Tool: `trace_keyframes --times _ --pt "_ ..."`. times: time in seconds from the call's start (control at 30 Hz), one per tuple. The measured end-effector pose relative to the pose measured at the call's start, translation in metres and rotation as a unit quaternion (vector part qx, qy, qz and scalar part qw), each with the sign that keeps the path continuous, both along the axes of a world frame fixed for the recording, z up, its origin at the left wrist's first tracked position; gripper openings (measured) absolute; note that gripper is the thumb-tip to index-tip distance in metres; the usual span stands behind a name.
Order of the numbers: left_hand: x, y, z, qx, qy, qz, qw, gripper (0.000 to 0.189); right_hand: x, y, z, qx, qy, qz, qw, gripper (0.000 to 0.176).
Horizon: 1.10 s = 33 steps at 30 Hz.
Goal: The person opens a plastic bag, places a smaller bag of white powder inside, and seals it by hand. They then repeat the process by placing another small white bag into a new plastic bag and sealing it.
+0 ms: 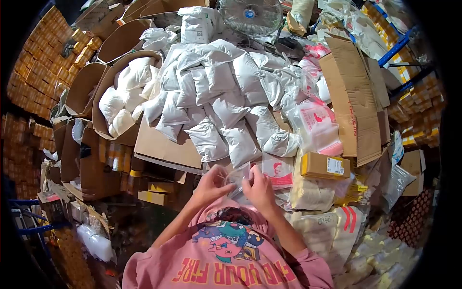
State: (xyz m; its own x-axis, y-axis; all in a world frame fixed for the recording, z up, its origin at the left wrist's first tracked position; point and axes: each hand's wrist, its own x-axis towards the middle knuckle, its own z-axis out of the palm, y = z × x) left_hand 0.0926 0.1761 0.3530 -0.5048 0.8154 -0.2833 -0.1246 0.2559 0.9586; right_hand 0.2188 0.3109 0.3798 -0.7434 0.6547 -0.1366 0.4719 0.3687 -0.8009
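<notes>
A clear plastic bag [238,176] is stretched between my two hands, close in front of my chest. My left hand [214,184] is closed on its left side, the fingers curled. My right hand [257,185] pinches the bag's right edge near the top. Just beyond my hands lie filled white pouches [243,144], part of a large pile on cardboard. Near my right hand is a flat bag with a red print [277,169]. What the clear bag contains, if anything, I cannot make out.
A yellow-brown box [325,165] sits to the right on stacked packs. Flattened cardboard [344,96] leans at the right. Open cartons [126,96] with white bags stand at the left. A fan [250,17] is at the back. Shelves of small boxes [41,67] line the left side.
</notes>
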Motion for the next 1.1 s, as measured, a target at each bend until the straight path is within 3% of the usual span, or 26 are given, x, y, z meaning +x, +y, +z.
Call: trace_keyframes --times 0.03,0.07,0.17,0.23,0.33,0.37,0.43,0.47,0.5,0.53,0.6,0.67,0.7,0.8,0.93,0.97,1.07,1.1 --pt "0.002 -0.005 -0.006 -0.061 0.012 -0.041 0.997 0.037 0.0 -0.007 -0.004 0.034 0.012 -0.022 0.999 0.014" --pt "0.011 -0.012 -0.004 -0.05 -0.016 -0.033 0.998 0.033 0.001 -0.012 -0.005 0.029 0.022 -0.04 0.999 0.014" --pt "0.025 -0.031 0.022 -0.166 0.054 -0.068 0.982 0.029 0.005 -0.022 -0.008 0.055 0.062 -0.074 0.994 0.014" --pt "0.034 -0.04 0.029 -0.216 0.13 -0.111 0.961 0.025 0.009 -0.032 -0.011 -0.014 0.083 -0.092 0.992 0.016" --pt "0.038 -0.043 0.035 -0.163 0.163 -0.116 0.966 0.019 0.013 -0.043 -0.012 -0.136 0.067 -0.054 0.987 0.02" --pt "0.042 -0.037 0.043 -0.142 0.101 -0.06 0.983 0.017 0.014 -0.045 -0.009 -0.202 0.031 -0.024 0.979 0.022" --pt "0.038 -0.037 0.036 -0.139 0.064 -0.044 0.987 0.017 0.017 -0.047 -0.008 -0.294 -0.014 -0.01 0.956 0.022" --pt "0.036 -0.037 0.03 -0.135 0.047 -0.036 0.989 0.016 0.019 -0.043 -0.012 -0.275 -0.017 -0.004 0.961 0.021" --pt "0.031 -0.042 0.016 -0.175 0.145 -0.049 0.973 0.012 0.024 -0.037 -0.019 -0.256 -0.021 0.002 0.967 0.021" --pt "0.025 -0.045 0.005 -0.126 0.142 -0.003 0.982 0.009 0.027 -0.033 -0.023 -0.237 -0.024 0.008 0.971 0.021" --pt "0.011 -0.047 0.006 -0.182 0.254 -0.007 0.95 0.008 0.027 -0.028 -0.023 -0.218 -0.026 0.01 0.976 0.019" --pt "0.008 -0.044 0.007 -0.153 0.322 0.001 0.934 0.015 0.027 -0.024 -0.023 -0.197 -0.029 0.012 0.98 0.018" --pt "0.006 -0.044 0.006 -0.157 0.33 -0.012 0.931 0.014 0.025 -0.027 -0.029 -0.055 -0.057 0.032 0.996 0.021" --pt "0.0 -0.043 0.008 -0.175 0.332 -0.079 0.923 0.011 0.017 -0.031 -0.029 0.059 -0.061 0.029 0.996 0.027" --pt "-0.018 -0.046 0.013 -0.116 0.372 -0.199 0.899 0.013 0.01 -0.011 -0.037 0.057 0.124 0.075 0.988 0.034" --pt "-0.021 -0.045 0.016 -0.112 0.378 -0.218 0.893 0.014 0.009 -0.002 -0.033 0.123 0.171 0.117 0.971 0.036" --pt "-0.029 -0.043 0.033 -0.094 0.4 -0.264 0.873 0.025 0.022 0.015 -0.03 0.046 0.106 0.261 0.958 0.032" --pt "-0.032 -0.045 0.036 -0.068 0.419 -0.272 0.864 0.029 0.018 0.016 -0.019 0.046 0.105 0.255 0.96 0.031"
